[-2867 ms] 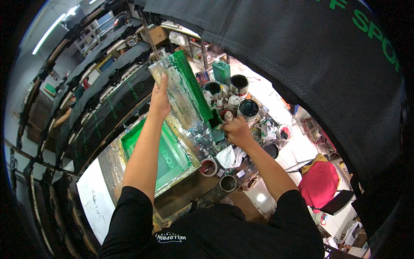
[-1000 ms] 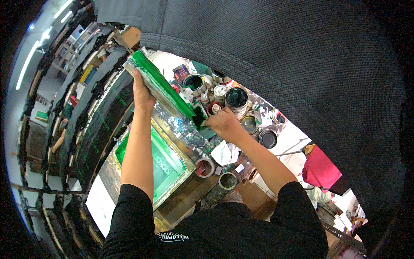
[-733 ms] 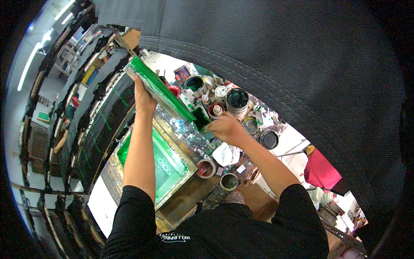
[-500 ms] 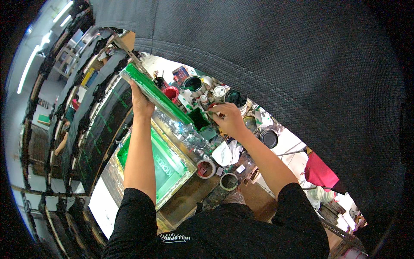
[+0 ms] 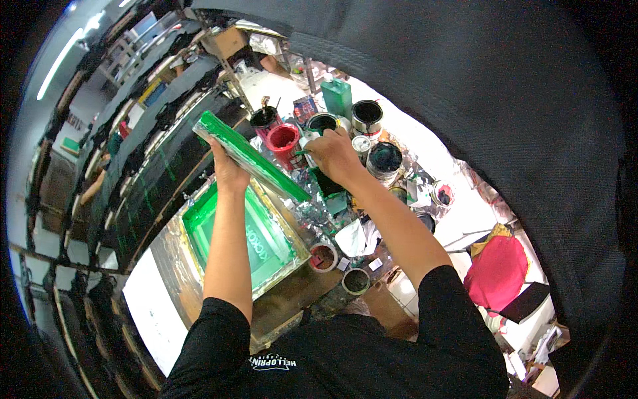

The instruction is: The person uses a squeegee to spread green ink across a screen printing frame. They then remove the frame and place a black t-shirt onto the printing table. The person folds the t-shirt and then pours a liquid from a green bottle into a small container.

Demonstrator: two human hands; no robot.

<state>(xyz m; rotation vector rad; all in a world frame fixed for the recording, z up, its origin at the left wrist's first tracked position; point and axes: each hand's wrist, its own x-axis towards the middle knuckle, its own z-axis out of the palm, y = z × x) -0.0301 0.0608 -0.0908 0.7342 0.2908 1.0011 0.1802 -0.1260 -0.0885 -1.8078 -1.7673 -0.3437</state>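
Note:
My left hand [image 5: 229,169] grips a long squeegee [image 5: 255,157] coated in green ink, tilted above a screen-printing frame [image 5: 300,261] with wet green ink inside. My right hand [image 5: 334,157] is closed, its green-smeared fingertips over the ink pots. From it pokes a small green-smeared tool [image 5: 301,152]; most of that is hidden by the fingers. Just below the right wrist sits a square tub [image 5: 324,182] dark with green ink. A red ink pot [image 5: 287,147] stands between the squeegee and my right hand.
Several ink cans crowd the cluttered bench, among them a dark-filled can [image 5: 367,118] and a can [image 5: 385,161] right of my hand. Behind stands a green jug [image 5: 337,97]. White crumpled cloth [image 5: 355,238] and a round cup [image 5: 355,282] lie nearer me. Red fabric [image 5: 497,272] is at the right.
My right hand has moved up and slightly left, away from the square tub toward the cans behind. The squeegee stays in my left hand. The view has shifted, showing more of the bench.

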